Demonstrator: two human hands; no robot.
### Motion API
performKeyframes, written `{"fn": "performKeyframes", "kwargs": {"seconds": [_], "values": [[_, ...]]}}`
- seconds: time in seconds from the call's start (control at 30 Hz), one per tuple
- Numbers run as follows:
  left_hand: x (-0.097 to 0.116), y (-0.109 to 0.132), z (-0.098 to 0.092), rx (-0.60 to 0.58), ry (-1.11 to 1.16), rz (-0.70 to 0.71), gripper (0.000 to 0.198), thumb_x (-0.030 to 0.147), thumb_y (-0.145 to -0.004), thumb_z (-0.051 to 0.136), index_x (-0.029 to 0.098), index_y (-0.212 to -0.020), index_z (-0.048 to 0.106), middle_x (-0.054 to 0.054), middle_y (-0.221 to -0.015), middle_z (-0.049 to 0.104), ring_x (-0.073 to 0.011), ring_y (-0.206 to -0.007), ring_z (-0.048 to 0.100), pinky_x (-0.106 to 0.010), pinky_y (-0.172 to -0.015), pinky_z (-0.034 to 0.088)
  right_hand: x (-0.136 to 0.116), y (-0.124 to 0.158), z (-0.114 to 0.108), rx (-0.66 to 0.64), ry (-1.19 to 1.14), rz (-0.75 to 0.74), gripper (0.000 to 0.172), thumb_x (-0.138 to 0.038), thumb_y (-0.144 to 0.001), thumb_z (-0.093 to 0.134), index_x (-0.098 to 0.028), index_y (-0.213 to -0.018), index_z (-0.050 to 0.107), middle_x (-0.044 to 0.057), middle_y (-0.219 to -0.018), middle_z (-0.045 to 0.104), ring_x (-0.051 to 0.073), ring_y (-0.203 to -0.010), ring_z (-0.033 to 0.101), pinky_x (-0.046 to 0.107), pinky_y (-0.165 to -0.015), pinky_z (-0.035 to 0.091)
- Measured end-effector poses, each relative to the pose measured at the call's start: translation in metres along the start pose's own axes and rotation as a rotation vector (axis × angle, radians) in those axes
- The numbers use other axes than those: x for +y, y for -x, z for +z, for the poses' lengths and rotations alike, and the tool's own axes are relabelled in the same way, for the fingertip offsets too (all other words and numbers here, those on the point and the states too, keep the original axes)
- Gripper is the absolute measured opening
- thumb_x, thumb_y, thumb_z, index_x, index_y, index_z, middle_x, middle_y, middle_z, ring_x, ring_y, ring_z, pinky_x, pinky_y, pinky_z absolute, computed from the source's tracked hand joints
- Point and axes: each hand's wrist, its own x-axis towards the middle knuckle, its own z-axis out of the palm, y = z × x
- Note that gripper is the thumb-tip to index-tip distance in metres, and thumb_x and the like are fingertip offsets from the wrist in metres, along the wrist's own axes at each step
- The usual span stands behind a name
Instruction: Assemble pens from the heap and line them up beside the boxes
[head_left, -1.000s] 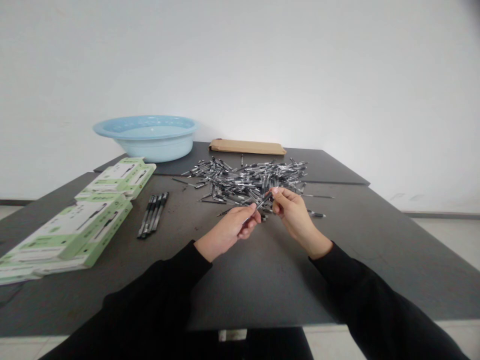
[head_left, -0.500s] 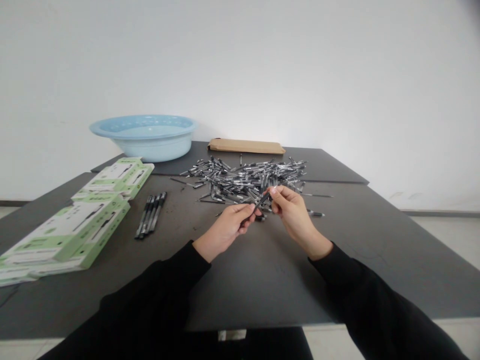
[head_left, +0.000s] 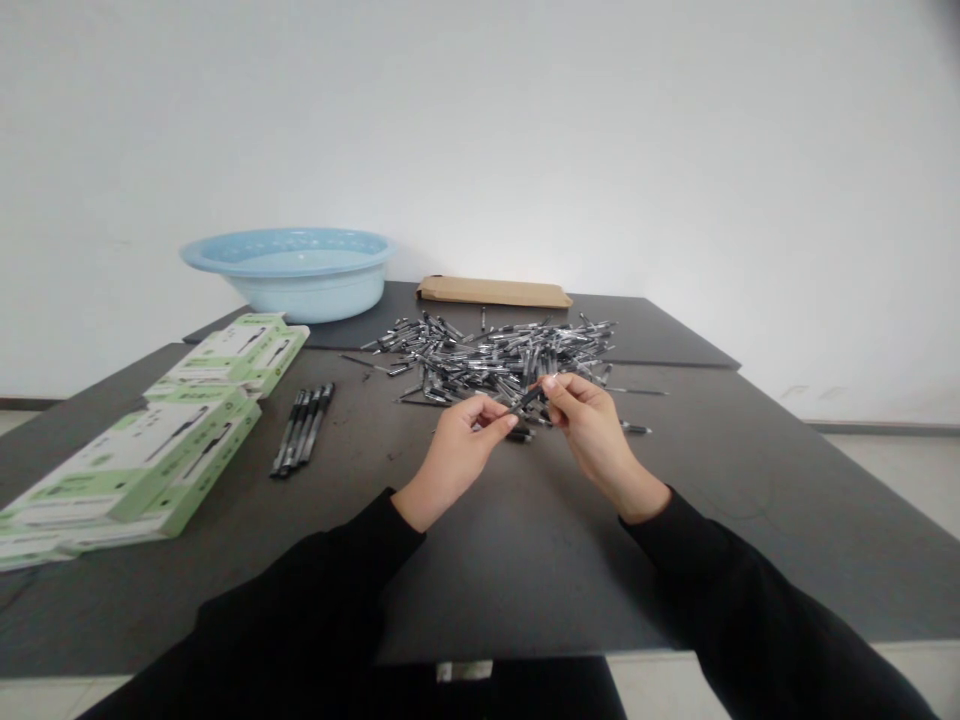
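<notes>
Between my two hands, in front of the pile, is a dark pen [head_left: 528, 398] held at a slant. My right hand [head_left: 596, 430] is closed round its upper end, thumb against the fingers. At the lower, thinner end, my left hand [head_left: 459, 450] pinches the pen's narrow tip between thumb and forefinger. Whether that tip is a refill or part of the barrel is too small to tell. Just behind the hands spreads a heap of pens [head_left: 495, 355], black and clear. To the left, several finished-looking pens [head_left: 301, 430] lie side by side in a row.
Green and white pen boxes [head_left: 127, 460] lie stacked along the left of the dark table [head_left: 757, 540]. At the back left stands a light blue basin [head_left: 300, 285]. A flat brown cardboard piece [head_left: 495, 291] lies behind the heap, near the wall.
My left hand has shifted its grip from the pen's body to its thin lower end, with thumb and forefinger now straighter. The right hand has barely moved.
</notes>
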Motion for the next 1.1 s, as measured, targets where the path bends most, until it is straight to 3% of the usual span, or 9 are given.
{"fn": "performKeyframes", "kwargs": {"seconds": [0.17, 0.33, 0.4, 0.5, 0.63, 0.73, 0.87, 0.97, 1.1], "values": [[-0.0001, -0.0008, 0.0017, 0.017, -0.001, 0.006, 0.023, 0.033, -0.072, 0.074, 0.016, -0.073, 0.058, 0.002, -0.069, 0.057, -0.0101, -0.063, 0.051, -0.023, -0.06, 0.039, 0.001, -0.0008, 0.0006, 0.0, -0.003, 0.028, 0.036, -0.05, -0.068, 0.08, -0.018, -0.068, 0.064, -0.005, -0.05, 0.048, 0.008, -0.048, 0.038, 0.024, -0.048, 0.027], [0.001, 0.0011, 0.0008, -0.239, 0.27, -0.403, 0.044, 0.06, -0.081, 0.06, 0.017, -0.09, 0.058, 0.004, -0.065, 0.052, -0.0064, -0.045, 0.039, -0.019, -0.041, 0.022, 0.0037, -0.0015, 0.0002, 0.004, -0.009, 0.019, 0.034, -0.049, -0.069, 0.079, -0.018, -0.071, 0.066, -0.005, -0.051, 0.048, 0.008, -0.048, 0.037, 0.024, -0.048, 0.025], [-0.0005, 0.0003, -0.0011, -0.319, 0.391, -0.508, 0.05, 0.064, -0.084, 0.053, 0.015, -0.086, 0.059, 0.004, -0.06, 0.047, -0.0046, -0.042, 0.032, -0.019, -0.04, 0.018, 0.0033, -0.0016, 0.0001, 0.004, -0.009, 0.017, 0.034, -0.049, -0.07, 0.079, -0.018, -0.072, 0.066, -0.005, -0.052, 0.048, 0.008, -0.048, 0.037, 0.025, -0.048, 0.025], [-0.0029, -0.0013, -0.0027, -0.294, 0.442, -0.451, 0.045, 0.058, -0.082, 0.062, 0.014, -0.075, 0.057, 0.006, -0.056, 0.041, -0.0023, -0.042, 0.025, -0.018, -0.039, 0.015, 0.0011, -0.0017, 0.0003, -0.015, -0.006, 0.023, 0.034, -0.05, -0.071, 0.078, -0.018, -0.073, 0.066, -0.005, -0.053, 0.049, 0.008, -0.048, 0.037, 0.025, -0.047, 0.024], [-0.0015, 0.0003, -0.0015, -0.213, 0.372, -0.324, 0.038, 0.044, -0.073, 0.078, 0.015, -0.07, 0.053, 0.007, -0.057, 0.04, -0.003, -0.047, 0.032, -0.016, -0.042, 0.02, -0.0017, -0.0012, 0.0011, -0.043, 0.0, 0.016, 0.033, -0.049, -0.072, 0.077, -0.018, -0.076, 0.068, -0.004, -0.057, 0.053, 0.008, -0.048, 0.037, 0.025, -0.047, 0.024], [0.0015, 0.0021, -0.0014, -0.19, 0.371, -0.375, 0.035, 0.045, -0.074, 0.076, 0.017, -0.078, 0.057, 0.005, -0.062, 0.045, -0.0044, -0.05, 0.038, -0.016, -0.043, 0.026, -0.0025, -0.0003, 0.0018, -0.043, 0.008, 0.014, 0.032, -0.049, -0.072, 0.077, -0.018, -0.077, 0.069, -0.003, -0.06, 0.055, 0.007, -0.048, 0.038, 0.024, -0.047, 0.024], [0.002, 0.0007, -0.0039, -0.319, 0.492, -0.536, 0.041, 0.054, -0.079, 0.066, 0.014, -0.09, 0.066, 0.004, -0.064, 0.045, -0.005, -0.047, 0.035, -0.018, -0.041, 0.024, -0.0028, 0.0006, 0.0025, -0.039, 0.02, 0.013, 0.034, -0.05, -0.071, 0.078, -0.018, -0.074, 0.067, -0.005, -0.052, 0.047, 0.008, -0.048, 0.037, 0.024, -0.048, 0.024], [-0.0005, -0.001, -0.0048, -0.314, 0.501, -0.46, 0.038, 0.047, -0.074, 0.074, 0.011, -0.083, 0.069, 0.004, -0.062, 0.042, -0.0033, -0.047, 0.029, -0.018, -0.041, 0.018, -0.0028, 0.0008, 0.0023, -0.036, 0.031, 0.009, 0.035, -0.051, -0.071, 0.077, -0.018, -0.071, 0.066, -0.006, -0.051, 0.046, 0.008, -0.048, 0.036, 0.025, -0.048, 0.025], [-0.0026, -0.0003, -0.0026, -0.222, 0.378, -0.364, 0.039, 0.047, -0.07, 0.078, 0.011, -0.081, 0.07, -0.001, -0.069, 0.053, -0.0048, -0.053, 0.035, -0.02, -0.043, 0.015, 0.0, -0.0002, 0.0011, -0.028, 0.035, 0.006, 0.034, -0.052, -0.071, 0.076, -0.019, -0.071, 0.066, -0.005, -0.052, 0.048, 0.009, -0.049, 0.037, 0.025, -0.048, 0.026]]}}
